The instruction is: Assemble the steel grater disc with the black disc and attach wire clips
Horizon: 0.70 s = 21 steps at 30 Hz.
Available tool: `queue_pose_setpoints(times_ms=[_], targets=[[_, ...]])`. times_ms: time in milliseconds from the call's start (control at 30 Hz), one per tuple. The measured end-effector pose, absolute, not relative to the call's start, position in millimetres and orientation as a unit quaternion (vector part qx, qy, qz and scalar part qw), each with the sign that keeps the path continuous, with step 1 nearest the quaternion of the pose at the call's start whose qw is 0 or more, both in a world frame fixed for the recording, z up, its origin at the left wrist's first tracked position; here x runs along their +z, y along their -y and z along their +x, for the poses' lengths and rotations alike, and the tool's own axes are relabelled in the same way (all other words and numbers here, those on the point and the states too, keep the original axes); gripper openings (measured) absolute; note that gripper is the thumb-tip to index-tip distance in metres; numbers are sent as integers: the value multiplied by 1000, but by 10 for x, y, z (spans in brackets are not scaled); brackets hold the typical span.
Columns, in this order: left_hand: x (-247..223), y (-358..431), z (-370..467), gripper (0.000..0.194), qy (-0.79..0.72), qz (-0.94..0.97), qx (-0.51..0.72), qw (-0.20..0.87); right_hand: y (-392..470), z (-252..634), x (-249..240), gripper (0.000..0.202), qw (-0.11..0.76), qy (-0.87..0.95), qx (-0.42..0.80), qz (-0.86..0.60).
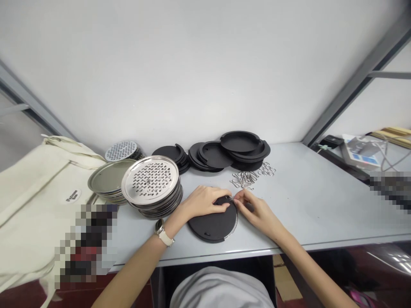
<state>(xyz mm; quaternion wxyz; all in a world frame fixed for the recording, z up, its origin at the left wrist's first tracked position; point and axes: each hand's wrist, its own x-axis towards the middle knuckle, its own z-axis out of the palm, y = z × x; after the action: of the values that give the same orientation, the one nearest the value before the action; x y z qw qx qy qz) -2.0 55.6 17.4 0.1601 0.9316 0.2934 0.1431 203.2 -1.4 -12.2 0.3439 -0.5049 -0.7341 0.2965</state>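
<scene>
A round black disc (213,222) lies near the front edge of the table, with a thin silver rim showing at its right side and a small hole low on its face. My left hand (202,201) is closed on its upper part, thumb on the face and fingers along the far edge. At the disc's upper right edge, my right hand (257,211) pinches a small metal clip (230,197), mostly hidden by the fingertips. Beyond both hands lies a loose pile of similar metal clips (244,179).
Perforated metal grater discs (150,179) are stacked to the left, beside plain metal discs (111,177). Black discs and lids (218,155) lie in piles by the wall. A cream cloth bag (35,205) covers the left end; a box (361,152) sits far right.
</scene>
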Motion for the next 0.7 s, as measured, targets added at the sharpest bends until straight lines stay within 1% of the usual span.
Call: queue_pose_setpoints(times_ms=[200,367,433,567,700], targets=[[140,-541,-24,32,-281,937,152,141,12,2027,-134,23,325,743,293,-507],[157,-510,7,25,-258,947,170,88,17,1993,-125,22,319,751,284,-503],[167,-506,23,29,-230,950,188,94,15,1986,-126,21,319,753,280,-503],[186,-499,34,45,-213,950,189,124,9,1990,-142,16,323,756,285,-493],[181,-494,25,48,-224,949,172,137,6,1999,-151,17,318,759,286,-491]])
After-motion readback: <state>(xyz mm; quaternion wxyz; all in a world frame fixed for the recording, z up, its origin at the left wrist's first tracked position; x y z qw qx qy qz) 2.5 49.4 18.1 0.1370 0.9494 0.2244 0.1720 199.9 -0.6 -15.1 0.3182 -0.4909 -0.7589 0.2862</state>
